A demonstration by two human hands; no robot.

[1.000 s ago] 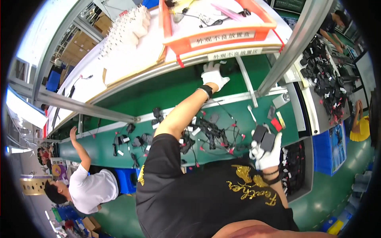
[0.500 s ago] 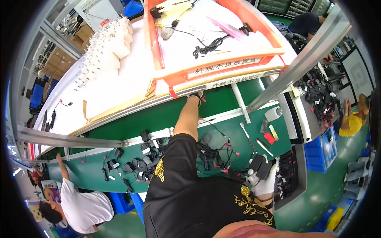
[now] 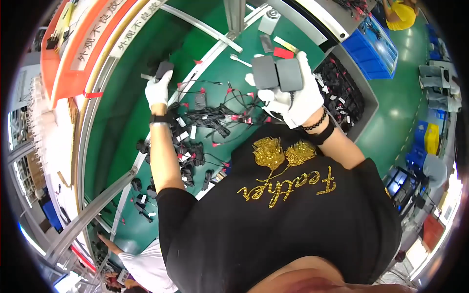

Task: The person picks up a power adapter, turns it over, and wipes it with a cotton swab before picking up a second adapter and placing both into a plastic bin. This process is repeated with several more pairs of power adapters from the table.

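Note:
My left hand, in a white glove, is closed on a black power adapter over the far part of the green bench. My right hand, gloved too, holds two dark power adapters side by side: one on the left and another with a cable hanging from its lower end. It is raised above the bench, beside a grey bin of black adapters. Between my hands lies a tangle of black cables with red tips and white tags.
An orange tray sits on a raised shelf at the left. Metal posts rise from the bench. A white bottle, a red block and a toothbrush lie beyond my right hand. Another person works at lower left.
My view has turned. My left hand, mostly hidden below the shelf before, now shows with an adapter in it. My right hand has lifted its adapters up from beside the grey bin.

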